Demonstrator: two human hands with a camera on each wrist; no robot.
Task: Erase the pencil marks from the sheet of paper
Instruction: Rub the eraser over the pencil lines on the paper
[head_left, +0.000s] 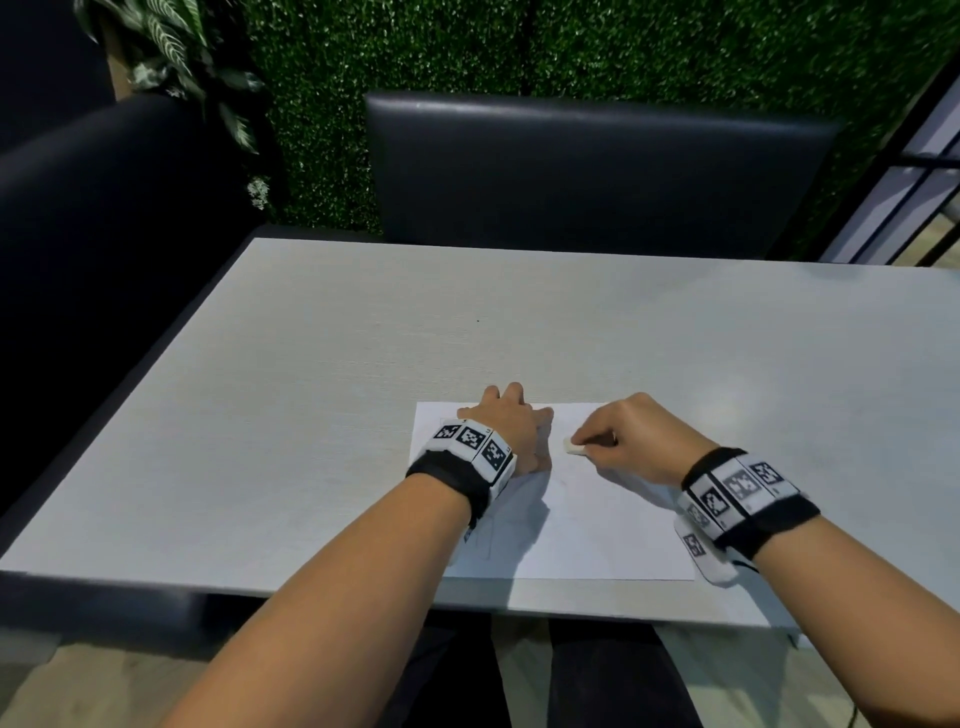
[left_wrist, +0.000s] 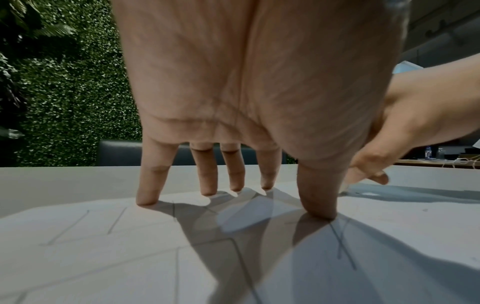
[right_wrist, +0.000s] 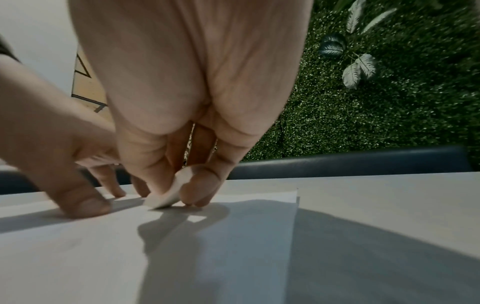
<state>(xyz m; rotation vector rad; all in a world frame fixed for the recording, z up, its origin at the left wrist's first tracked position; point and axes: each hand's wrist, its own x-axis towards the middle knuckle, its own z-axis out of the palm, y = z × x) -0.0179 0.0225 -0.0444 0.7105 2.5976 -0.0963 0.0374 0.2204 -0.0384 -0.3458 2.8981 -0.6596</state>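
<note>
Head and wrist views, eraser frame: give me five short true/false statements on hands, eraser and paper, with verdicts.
1. The right hand pinches a small white eraser. True.
2. The eraser touches the white sheet of paper. True; the right wrist view shows its lower edge on the sheet.
3. The left hand is curled into a fist beside the sheet. False: its spread fingertips press down on the paper.
4. Pencil lines remain on the sheet near the left hand. True.
5. The sheet lies at the far edge of the pale grey table, by the dark chair. False: it lies at the near edge, in front of the person.
</note>
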